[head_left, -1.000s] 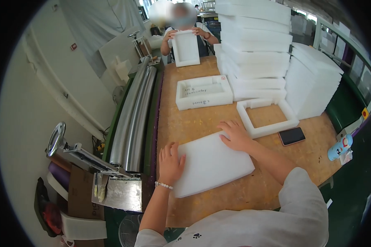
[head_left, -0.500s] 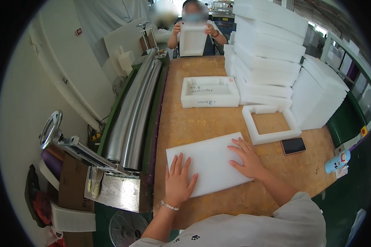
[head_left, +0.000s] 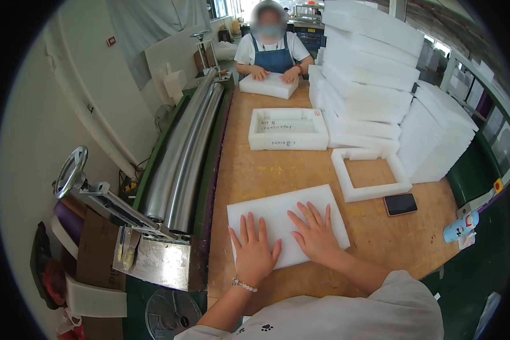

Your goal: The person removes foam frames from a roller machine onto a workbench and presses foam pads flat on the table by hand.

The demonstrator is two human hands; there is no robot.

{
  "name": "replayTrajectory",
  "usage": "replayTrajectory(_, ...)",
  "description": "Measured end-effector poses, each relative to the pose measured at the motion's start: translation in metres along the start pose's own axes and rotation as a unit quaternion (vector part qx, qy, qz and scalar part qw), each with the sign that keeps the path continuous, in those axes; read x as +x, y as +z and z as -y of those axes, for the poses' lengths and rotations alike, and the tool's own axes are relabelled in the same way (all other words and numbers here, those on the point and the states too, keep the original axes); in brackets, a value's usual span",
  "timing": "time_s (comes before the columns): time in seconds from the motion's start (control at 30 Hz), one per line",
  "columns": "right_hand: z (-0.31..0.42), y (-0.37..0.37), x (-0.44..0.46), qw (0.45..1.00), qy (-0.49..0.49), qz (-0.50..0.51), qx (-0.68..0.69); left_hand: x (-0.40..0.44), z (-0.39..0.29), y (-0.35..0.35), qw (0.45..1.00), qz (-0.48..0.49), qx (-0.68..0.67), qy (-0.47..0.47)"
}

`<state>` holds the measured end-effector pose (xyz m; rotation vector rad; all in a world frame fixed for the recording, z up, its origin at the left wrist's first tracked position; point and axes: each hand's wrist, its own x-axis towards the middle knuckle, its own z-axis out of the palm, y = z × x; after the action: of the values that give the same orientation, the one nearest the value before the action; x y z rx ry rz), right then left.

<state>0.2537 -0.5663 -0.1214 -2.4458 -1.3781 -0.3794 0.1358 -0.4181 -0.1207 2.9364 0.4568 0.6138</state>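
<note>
A flat white foam block (head_left: 284, 212) lies on the wooden table in front of me, slightly askew. My left hand (head_left: 253, 249) rests palm down on its left part, fingers spread. Palm down on the lower right half of the block is my right hand (head_left: 317, 235), its fingers also spread. Farther up the table stand a white foam tray (head_left: 288, 143) with handwriting on it and an open rectangular foam frame (head_left: 374, 194). Neither hand touches them.
Tall stacks of white foam (head_left: 374, 62) rise at the right. A phone (head_left: 400, 204) and a blue bottle (head_left: 460, 226) sit near the right edge. Along the left runs a machine with metal rollers (head_left: 190, 158). Across the table, a co-worker presses on another foam block (head_left: 269, 86).
My right hand has slid left and down over the foam block; my left hand has shifted slightly right. The co-worker has lowered the raised foam piece onto the table.
</note>
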Motion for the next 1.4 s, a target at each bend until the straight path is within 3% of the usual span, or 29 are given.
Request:
replayTrajectory(0.13, 0.017, 0.014, 0.006, 1.000, -0.010, 0.002, 0.000, 0.003, -0.018, 0.010, 0.999, -0.007, -0.026, 0.020)
replayTrajectory(0.3, -0.001, 0.010, 0.003, 0.992, -0.009, 0.021, 0.122, 0.006, -0.003, 0.005, 0.991, 0.026, -0.116, 0.066)
replayTrajectory(0.47, -0.036, -0.022, -0.015, 0.997, 0.032, 0.047, 0.050, -0.002, 0.021, -0.007, 0.996, 0.020, -0.084, 0.004)
replayTrajectory(0.63, -0.045, -0.017, -0.026, 0.991, 0.057, 0.037, 0.117, 0.017, 0.038, 0.006, 0.997, 0.065, -0.026, -0.016)
replayTrajectory(0.77, -0.045, -0.019, -0.024, 0.998, 0.039, 0.035, 0.041, 0.061, 0.047, 0.024, 0.995, 0.091, -0.011, -0.035)
replayTrajectory(0.97, -0.058, -0.019, -0.008, 0.994, 0.032, 0.086, 0.053, 0.076, 0.046, 0.025, 0.989, 0.129, -0.009, -0.074)
replayTrajectory(1.17, -0.088, 0.029, 0.086, 0.990, 0.077, 0.118, 0.024, 0.074, 0.045, 0.025, 0.993, 0.112, 0.018, -0.036)
replayTrajectory(1.3, -0.054, 0.054, 0.120, 0.989, 0.050, 0.134, 0.030, 0.072, 0.046, 0.023, 0.992, 0.125, 0.001, 0.024)
replayTrajectory(1.4, -0.052, 0.063, 0.125, 0.994, 0.018, 0.091, 0.055, 0.068, 0.051, 0.025, 0.989, 0.106, -0.064, 0.077)
